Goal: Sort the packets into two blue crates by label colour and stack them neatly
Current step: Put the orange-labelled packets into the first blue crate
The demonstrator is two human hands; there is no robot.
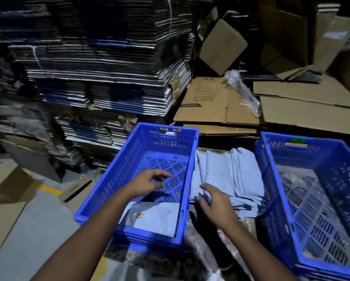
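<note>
We see left hand [147,182] empty, fingers spread, over left crate [129,171]; right hand [214,201] loosely open, touching packet pile [226,175] between crates.

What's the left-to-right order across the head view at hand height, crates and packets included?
Left blue perforated plastic crate → left hand over it → right hand on the pile of loose blue-grey packets → right blue perforated plastic crate.
</note>
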